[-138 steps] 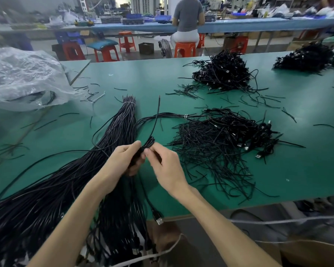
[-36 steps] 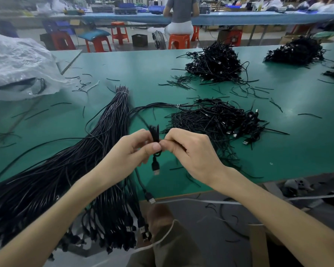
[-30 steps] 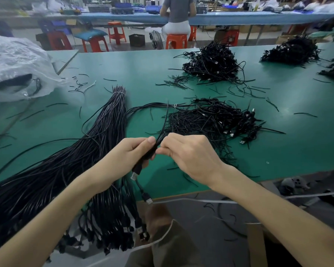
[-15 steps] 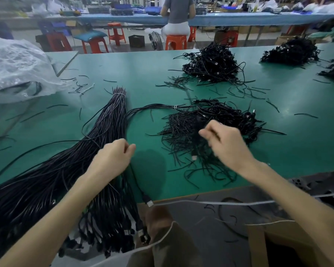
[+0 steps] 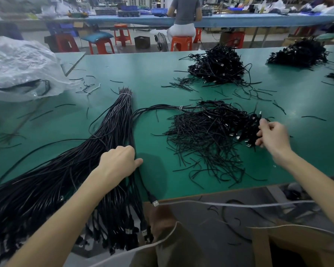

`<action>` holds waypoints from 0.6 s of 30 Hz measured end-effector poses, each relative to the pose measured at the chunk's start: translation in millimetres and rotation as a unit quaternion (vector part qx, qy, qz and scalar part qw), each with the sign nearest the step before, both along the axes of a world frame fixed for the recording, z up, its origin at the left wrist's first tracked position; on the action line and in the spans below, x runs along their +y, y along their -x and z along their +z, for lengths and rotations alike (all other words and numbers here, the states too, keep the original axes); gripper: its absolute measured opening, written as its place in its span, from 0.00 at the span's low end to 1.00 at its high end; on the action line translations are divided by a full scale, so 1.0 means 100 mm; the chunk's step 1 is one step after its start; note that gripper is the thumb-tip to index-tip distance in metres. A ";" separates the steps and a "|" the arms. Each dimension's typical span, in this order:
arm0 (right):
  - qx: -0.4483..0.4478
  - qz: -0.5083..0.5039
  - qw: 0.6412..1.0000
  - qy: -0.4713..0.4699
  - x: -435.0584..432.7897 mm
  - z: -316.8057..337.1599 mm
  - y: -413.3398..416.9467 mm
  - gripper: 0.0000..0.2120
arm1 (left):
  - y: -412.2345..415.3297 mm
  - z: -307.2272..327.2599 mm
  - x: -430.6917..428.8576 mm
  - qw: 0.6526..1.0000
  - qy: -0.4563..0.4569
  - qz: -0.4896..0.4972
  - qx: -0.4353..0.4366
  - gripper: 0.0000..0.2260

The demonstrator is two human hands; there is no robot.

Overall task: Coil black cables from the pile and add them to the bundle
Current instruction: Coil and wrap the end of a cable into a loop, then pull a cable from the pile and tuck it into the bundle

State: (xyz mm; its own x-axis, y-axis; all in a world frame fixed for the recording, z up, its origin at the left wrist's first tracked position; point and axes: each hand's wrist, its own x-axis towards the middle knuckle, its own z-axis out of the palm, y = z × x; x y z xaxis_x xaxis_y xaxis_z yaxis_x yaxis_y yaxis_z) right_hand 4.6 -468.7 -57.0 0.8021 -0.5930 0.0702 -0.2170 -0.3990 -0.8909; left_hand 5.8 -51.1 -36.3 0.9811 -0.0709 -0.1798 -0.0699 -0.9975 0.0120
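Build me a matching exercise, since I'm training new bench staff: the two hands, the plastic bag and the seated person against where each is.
Column one:
1 left hand
2 right hand
3 plastic bag
4 seated person

Column two:
A on an orange stool at the blue table
B resting on the long bundle
C at the far left of the view
D fingers curled into the right edge of the near pile

Pairs: 1-B, 2-D, 3-C, 4-A.
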 end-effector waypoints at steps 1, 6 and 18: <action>0.003 0.003 1.000 0.031 0.05 -0.01 0.01 0.19 | 0.00 -0.01 0.00 1.000 0.010 0.003 0.004 0.20; -0.050 0.076 0.987 0.136 0.56 0.11 0.11 0.10 | -0.02 -0.03 0.00 0.996 0.083 0.019 -0.011 0.12; 0.074 0.458 0.882 -0.078 2.24 -0.05 0.43 0.15 | 0.05 0.07 -0.04 0.859 0.511 0.011 0.026 0.10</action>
State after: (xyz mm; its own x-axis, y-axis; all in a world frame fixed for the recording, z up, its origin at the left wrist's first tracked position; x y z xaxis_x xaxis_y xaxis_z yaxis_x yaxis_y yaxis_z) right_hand -38.2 -244.6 -61.8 0.9435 0.3155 -0.1010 0.0137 -0.3418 -0.9397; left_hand 1.0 -54.9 -29.8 0.9768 -0.1996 -0.0772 -0.0252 -0.4655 0.8847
